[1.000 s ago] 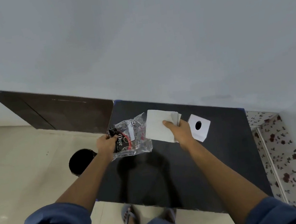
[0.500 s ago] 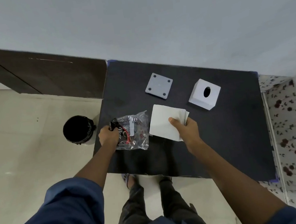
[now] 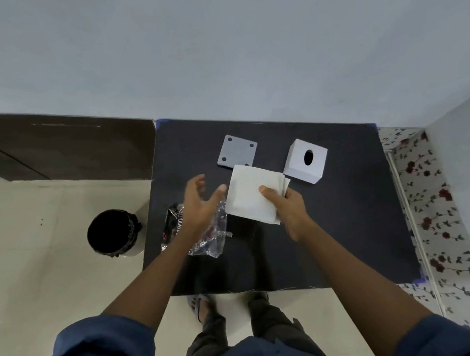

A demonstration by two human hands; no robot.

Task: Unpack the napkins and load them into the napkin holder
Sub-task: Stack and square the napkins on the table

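Stack of white napkins (image 3: pixel 252 196) held above the dark tabletop (image 3: pixel 338 224), out of its wrapper. Right hand (image 3: pixel 286 205) grips the stack at its right edge, thumb on top, fingers curled underneath; the sheets fan slightly at that corner.

Left hand (image 3: pixel 200 204) just beside the stack's left edge, fingers spread wide and relaxed, holding nothing. Thumb tip close to the napkins; contact can't be made out.

Under the left hand and wrist: the empty clear plastic wrapper (image 3: pixel 205 235), crumpled, dark print with red on it, lying on the tabletop near its left edge.

Farther back on the tabletop: white cube napkin holder (image 3: pixel 304 161) with an oval slot in its upper face, sitting tilted, to the right of the stack. To its left, apart from it, a flat grey square base plate (image 3: pixel 238 154) with a dark dot near each corner; the napkin stack overlaps its near edge in view.

On the tiled floor left of the tabletop, a round bin (image 3: pixel 114 232) with a black liner. Floral-patterned surface (image 3: pixel 435 211) along the right side. Person in blue sleeves, standing at the near edge.
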